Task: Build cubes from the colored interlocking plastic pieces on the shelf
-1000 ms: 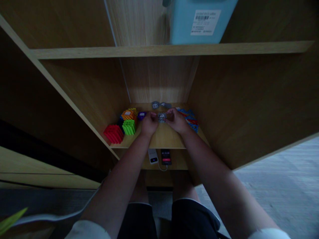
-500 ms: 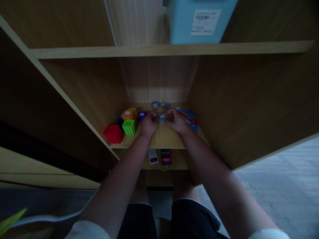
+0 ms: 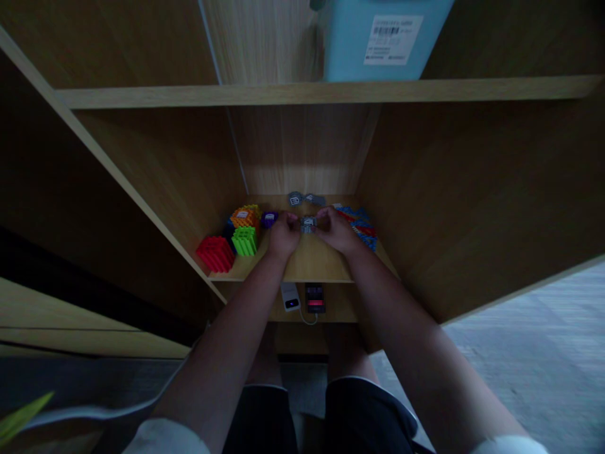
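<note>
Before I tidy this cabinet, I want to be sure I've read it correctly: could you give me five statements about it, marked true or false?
1. The gray piece is between the left hand and the right hand. True.
2. The red block is to the left of the green block. True.
3. The left hand is holding the red block. False: the red block stands on the shelf, apart from that hand.
4. The light-blue container is higher up than both hands. True.
5. The right hand is inside the light-blue container. False: it is beside the gray piece.
</note>
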Action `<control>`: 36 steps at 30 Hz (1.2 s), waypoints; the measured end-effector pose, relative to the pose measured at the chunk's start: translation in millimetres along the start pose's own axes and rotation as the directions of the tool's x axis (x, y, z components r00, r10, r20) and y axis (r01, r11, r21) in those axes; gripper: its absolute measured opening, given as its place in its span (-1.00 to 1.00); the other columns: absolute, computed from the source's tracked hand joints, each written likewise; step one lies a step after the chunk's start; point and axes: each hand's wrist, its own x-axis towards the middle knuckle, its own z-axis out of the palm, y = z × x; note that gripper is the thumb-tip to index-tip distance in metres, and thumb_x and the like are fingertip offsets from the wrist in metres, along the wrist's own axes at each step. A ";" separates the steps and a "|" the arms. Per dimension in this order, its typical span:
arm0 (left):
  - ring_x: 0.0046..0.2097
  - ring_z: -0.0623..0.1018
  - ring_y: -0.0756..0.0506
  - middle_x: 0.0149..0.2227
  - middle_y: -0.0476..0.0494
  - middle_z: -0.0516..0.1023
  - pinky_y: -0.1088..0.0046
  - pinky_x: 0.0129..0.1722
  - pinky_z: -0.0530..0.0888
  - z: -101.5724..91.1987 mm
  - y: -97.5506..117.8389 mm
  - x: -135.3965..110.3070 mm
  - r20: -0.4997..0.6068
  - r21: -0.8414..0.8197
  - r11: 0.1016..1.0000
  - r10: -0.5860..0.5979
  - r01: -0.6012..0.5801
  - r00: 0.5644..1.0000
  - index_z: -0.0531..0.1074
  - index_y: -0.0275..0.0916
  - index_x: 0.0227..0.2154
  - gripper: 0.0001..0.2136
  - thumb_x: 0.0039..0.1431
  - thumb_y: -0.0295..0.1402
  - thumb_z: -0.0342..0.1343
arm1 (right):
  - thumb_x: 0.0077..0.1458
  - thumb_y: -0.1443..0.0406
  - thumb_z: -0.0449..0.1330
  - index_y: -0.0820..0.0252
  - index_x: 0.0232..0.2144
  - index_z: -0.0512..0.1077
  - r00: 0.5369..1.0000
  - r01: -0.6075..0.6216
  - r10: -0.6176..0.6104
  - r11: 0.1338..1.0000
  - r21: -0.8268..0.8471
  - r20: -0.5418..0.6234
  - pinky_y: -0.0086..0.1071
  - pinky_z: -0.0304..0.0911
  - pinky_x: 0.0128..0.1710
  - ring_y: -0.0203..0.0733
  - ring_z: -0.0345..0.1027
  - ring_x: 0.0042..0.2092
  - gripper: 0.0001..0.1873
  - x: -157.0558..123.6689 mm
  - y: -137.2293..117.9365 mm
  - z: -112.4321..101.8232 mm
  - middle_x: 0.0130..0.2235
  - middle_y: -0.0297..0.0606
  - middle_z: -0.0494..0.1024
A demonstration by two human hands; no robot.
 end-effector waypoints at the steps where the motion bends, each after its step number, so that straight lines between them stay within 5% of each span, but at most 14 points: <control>1: -0.04 0.70 -0.14 -0.08 -0.16 0.73 0.33 0.06 0.56 -0.2 0.5 -0.1 0.000 0.000 1.000 0.000 0.000 1.000 0.49 -0.16 -0.18 -0.88 0.34 -0.52 0.19 | 0.13 0.09 0.42 0.00 -0.05 0.39 1.000 -0.005 0.005 1.000 0.000 0.003 0.00 0.44 0.17 0.06 0.57 0.08 -0.58 -0.3 -0.5 -0.1 0.01 -0.17 0.65; 16: -0.05 0.71 -0.17 -0.10 -0.19 0.73 0.32 0.04 0.56 0.1 -0.1 -0.9 -0.012 -0.005 1.000 0.004 -0.004 1.000 0.49 -0.17 -0.15 -0.86 0.34 -0.55 0.18 | 0.24 -0.04 0.32 0.05 0.02 0.42 1.000 -0.003 0.000 0.997 -0.083 -0.028 0.02 0.40 0.23 0.10 0.51 0.14 -0.56 -0.2 1.5 -2.3 0.10 -0.08 0.62; 22: -0.03 0.71 -0.18 -0.09 -0.21 0.73 0.31 0.06 0.57 -1.4 2.9 -1.7 -0.016 0.014 1.000 -0.004 0.004 1.000 0.50 -0.18 -0.15 -0.88 0.37 -0.53 0.15 | 0.38 0.26 0.05 0.16 -0.05 0.54 0.993 -0.047 0.003 0.926 -0.374 -0.118 0.00 0.35 0.27 0.12 0.49 0.12 -0.72 9.6 13.4 -6.2 0.03 0.04 0.63; 27: -0.03 0.71 -0.16 -0.08 -0.21 0.73 0.32 0.07 0.57 -1.8 5.9 -2.6 -0.026 0.019 1.000 -0.017 0.018 1.000 0.50 -0.18 -0.15 -0.87 0.38 -0.53 0.13 | 0.26 0.40 0.11 0.17 0.09 0.61 0.998 -0.021 0.053 0.813 -0.582 0.038 0.04 0.26 0.34 0.21 0.35 0.31 -0.58 18.5 11.2 -3.0 0.27 0.03 0.58; 36: -0.02 0.72 -0.16 -0.07 -0.21 0.74 0.31 0.09 0.57 -2.9 6.9 -3.6 -0.012 0.010 0.999 -0.048 0.048 0.999 0.51 -0.17 -0.15 -0.87 0.36 -0.53 0.15 | 0.44 0.30 0.08 0.05 0.42 0.43 0.958 -0.007 0.204 0.721 -0.693 0.203 0.31 -0.15 0.53 0.30 -0.10 0.60 -0.43 43.0 26.8 0.7 0.60 -0.07 0.16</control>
